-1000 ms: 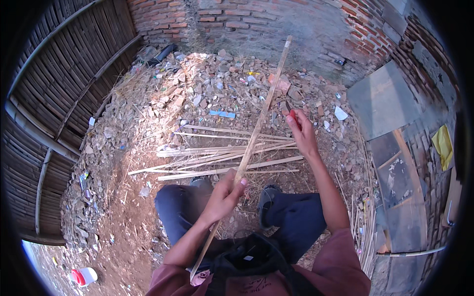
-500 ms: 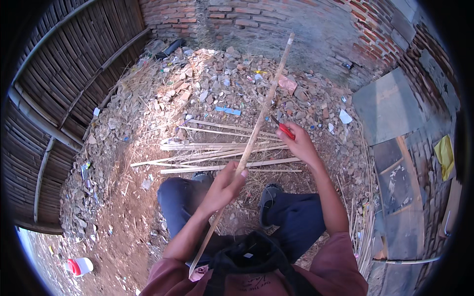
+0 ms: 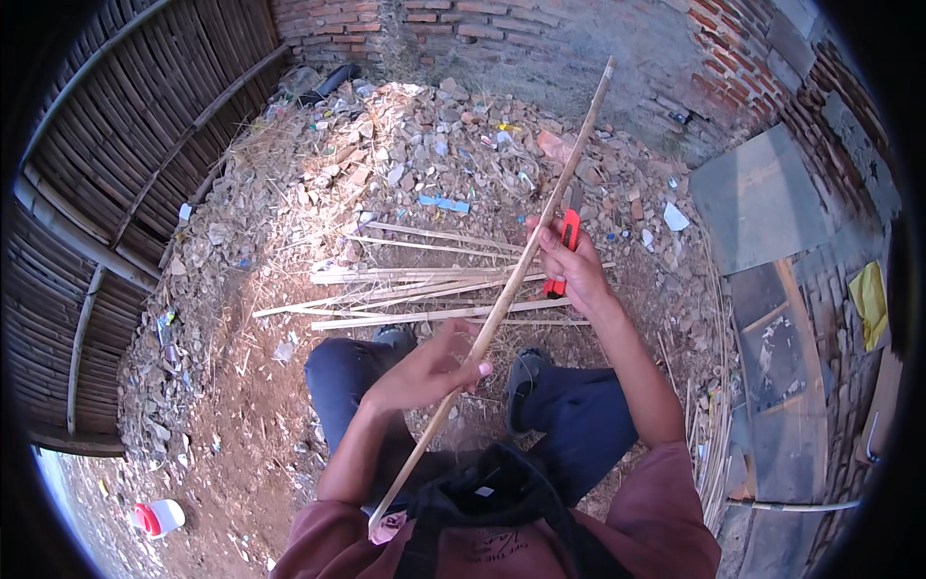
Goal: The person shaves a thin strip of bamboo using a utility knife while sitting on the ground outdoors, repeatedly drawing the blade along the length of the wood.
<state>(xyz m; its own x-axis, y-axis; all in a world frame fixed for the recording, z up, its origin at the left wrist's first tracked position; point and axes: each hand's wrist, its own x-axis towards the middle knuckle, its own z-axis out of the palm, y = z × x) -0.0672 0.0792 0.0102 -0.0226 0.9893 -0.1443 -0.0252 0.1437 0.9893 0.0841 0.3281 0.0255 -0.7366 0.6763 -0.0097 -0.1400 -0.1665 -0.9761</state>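
Sat low with knees apart, in dark blue trousers and a dull red shirt. Had a long pale strip slanting across the front, from a near end by the lap, past both hands, to a far end well beyond them. Cupped the left hand about its lower half, fingers partly curled and blurred; could not tell how firmly, or whether gripping at all. Closed the right hand, farther up, on a red utility knife, fingers folded round its casing and fingertips at the strip, with the blade end pointing away. Faced, beyond the hands, a loose spread of thin pale sticks lying crosswise on the ground. Saw past them rubble with a flat blue scrap on it, then a brick wall.
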